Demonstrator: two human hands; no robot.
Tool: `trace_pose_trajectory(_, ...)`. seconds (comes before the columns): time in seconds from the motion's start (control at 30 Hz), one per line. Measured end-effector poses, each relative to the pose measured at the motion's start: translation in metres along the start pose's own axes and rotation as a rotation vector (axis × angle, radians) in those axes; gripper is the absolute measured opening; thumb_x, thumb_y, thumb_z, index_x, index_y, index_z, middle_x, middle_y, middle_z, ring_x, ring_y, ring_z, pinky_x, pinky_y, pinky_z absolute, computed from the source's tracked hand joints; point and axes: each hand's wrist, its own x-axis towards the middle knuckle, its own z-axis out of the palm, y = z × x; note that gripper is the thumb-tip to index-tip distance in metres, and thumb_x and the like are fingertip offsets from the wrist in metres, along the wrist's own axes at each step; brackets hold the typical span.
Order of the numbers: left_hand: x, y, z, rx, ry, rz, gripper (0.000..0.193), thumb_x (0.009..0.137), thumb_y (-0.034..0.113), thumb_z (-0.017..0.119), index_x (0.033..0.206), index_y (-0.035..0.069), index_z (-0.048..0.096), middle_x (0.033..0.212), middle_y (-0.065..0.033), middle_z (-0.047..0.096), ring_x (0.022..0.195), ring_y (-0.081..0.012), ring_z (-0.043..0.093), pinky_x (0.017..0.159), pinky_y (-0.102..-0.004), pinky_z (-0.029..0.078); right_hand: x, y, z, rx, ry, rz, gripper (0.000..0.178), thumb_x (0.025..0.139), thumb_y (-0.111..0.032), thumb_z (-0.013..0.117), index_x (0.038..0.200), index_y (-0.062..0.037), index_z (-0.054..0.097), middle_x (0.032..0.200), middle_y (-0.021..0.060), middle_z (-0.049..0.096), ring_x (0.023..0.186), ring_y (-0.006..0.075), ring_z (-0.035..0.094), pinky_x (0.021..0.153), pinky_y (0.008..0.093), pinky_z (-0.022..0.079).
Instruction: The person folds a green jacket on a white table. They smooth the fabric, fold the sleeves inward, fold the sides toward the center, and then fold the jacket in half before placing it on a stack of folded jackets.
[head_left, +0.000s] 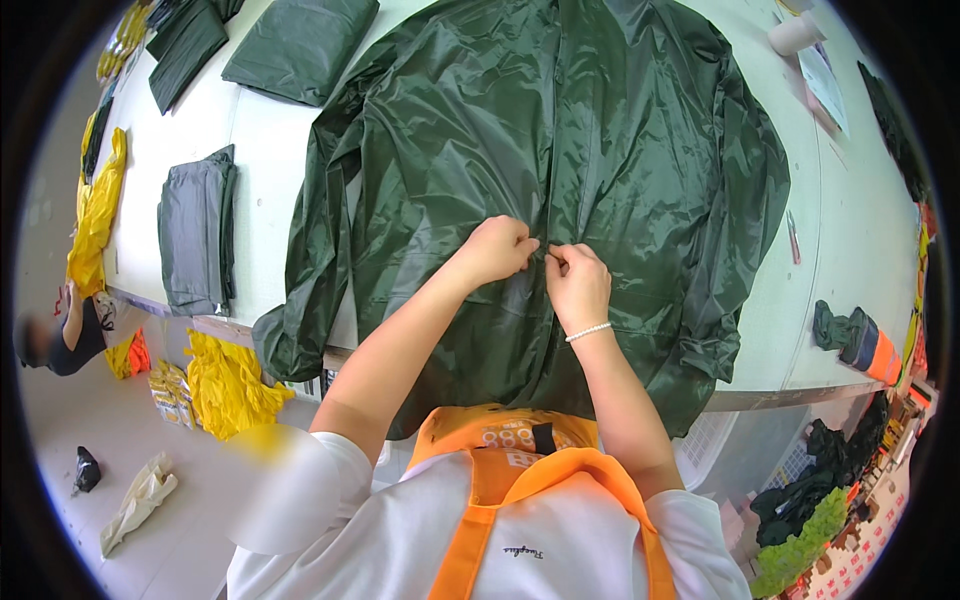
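Your L hand (pixel 503 249) & R hand (pixel 580 285) pinch shiny dk-green plasticky jacket (pixel 450 140) midfront; it overhangs near edge of white tabletop (pixel 825 265), room R.

dark green jacket (pixel 450 140), orange apron (pixel 492 487), white shirt (pixel 395 525)

White table (pixel 262 180) carried garments | centre: green jacket (pixel 450 150) lay spread | left: folded grey garment (pixel 195 240) lay | far-left: folded green garment (pixel 300 50) lay
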Motion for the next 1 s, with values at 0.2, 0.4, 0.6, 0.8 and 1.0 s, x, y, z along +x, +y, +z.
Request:
trace_pose_trajectory(0.2,-0.004,-0.005,0.009,-0.390,-0.028,0.041,0.027,0.092,0.017,0.054,0.071,0.000,0.054,0.067,-0.0054,0.061,0.060,-0.0113,0.057,0.056,-0.0257,0.046,0.000,0.005,-0.005,0.155,-0.106,-0.004,0.019,0.072,-0.005,0.065,0.091,-0.0021,0.067,0.084,0.0111,0.063,0.077,0.0285,0.059,0.072,0.0371,0.048)
trace_pose_trajectory(0.4,0.000,-0.013,0.021,-0.118,0.195,0.171,0.026,0.086,0.016,0.057,0.068,-0.002,0.054,0.059,-0.0087,0.060,0.053,-0.0144,0.059,0.052,-0.0289,0.047,-0.002,0.008,0.002,-0.128,-0.008,-0.244,0.017,0.068,-0.005,0.067,0.085,-0.0042,0.065,0.086,0.0083,0.060,0.087,0.0296,0.054,0.075,0.0377,0.047)
trace_pose_trajectory(0.6,-0.006,-0.009,0.029,-0.546,0.270,0.161,0.024,0.086,0.019,0.054,0.069,0.002,0.052,0.063,-0.0094,0.054,0.060,-0.0230,0.053,0.058,-0.0338,0.041,0.010,0.013,0.008,0.196,-0.006,-0.266,0.016,0.071,-0.002,0.065,0.087,-0.0016,0.066,0.081,0.0104,0.062,0.078,0.0276,0.058,0.072,0.0347,0.048)
trace_pose_trajectory(0.8,-0.020,0.013,0.050,-0.842,0.431,0.182,0.018,0.091,0.016,0.054,0.074,0.010,0.051,0.068,0.0048,0.045,0.064,-0.0056,0.040,0.058,-0.0227,0.033,-0.008,0.003,-0.006,0.608,-0.040,-0.028,0.019,0.079,-0.003,0.064,0.095,0.0054,0.065,0.084,0.0123,0.064,0.069,0.0180,0.063,0.067,0.0262,0.049)
trace_pose_trajectory(1.0,-0.011,0.017,0.070,-0.664,0.614,0.228,0.021,0.089,0.014,0.052,0.072,0.003,0.048,0.066,0.0008,0.044,0.065,-0.0093,0.039,0.059,-0.0270,0.035,-0.017,0.010,-0.019,0.482,-0.007,-0.181,0.017,0.079,-0.001,0.060,0.094,0.0064,0.065,0.088,0.0140,0.065,0.074,0.0219,0.065,0.070,0.0288,0.050)
